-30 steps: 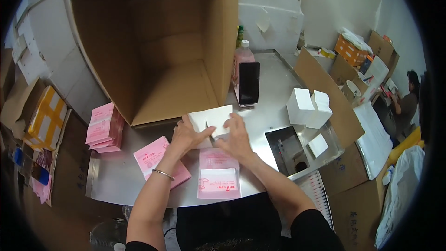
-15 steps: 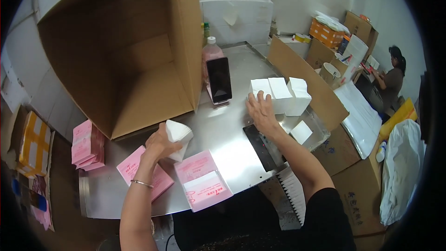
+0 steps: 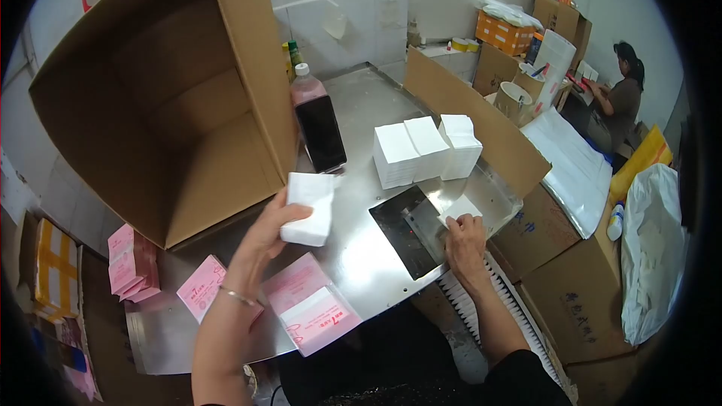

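My left hand [image 3: 267,229] is closed around a stack of white paper napkins [image 3: 310,210], held upright above the metal table. Below it lies a pink printed plastic sleeve [image 3: 301,286] with a white band across it. My right hand [image 3: 468,246] is closed, its fingertips pinching the near edge of a small white napkin piece [image 3: 459,208] beside a dark flat panel [image 3: 406,229] in the tabletop. Just beyond stand several tall white napkin stacks [image 3: 421,150] in a row. More pink printed packs [image 3: 201,286] lie partly behind my left forearm.
A large cardboard box [image 3: 259,90] opens toward me at the left. A phone [image 3: 321,134] leans against a pink bottle [image 3: 304,84]. Pink packs [image 3: 134,263] are piled at the table's left edge. Cardboard [image 3: 481,120] borders the right side. Another person [image 3: 623,98] sits far right.
My left hand has raised its napkin stack and moved it slightly right. My right hand has left the tall stacks and come nearer, onto the small napkin piece. The view has shifted.
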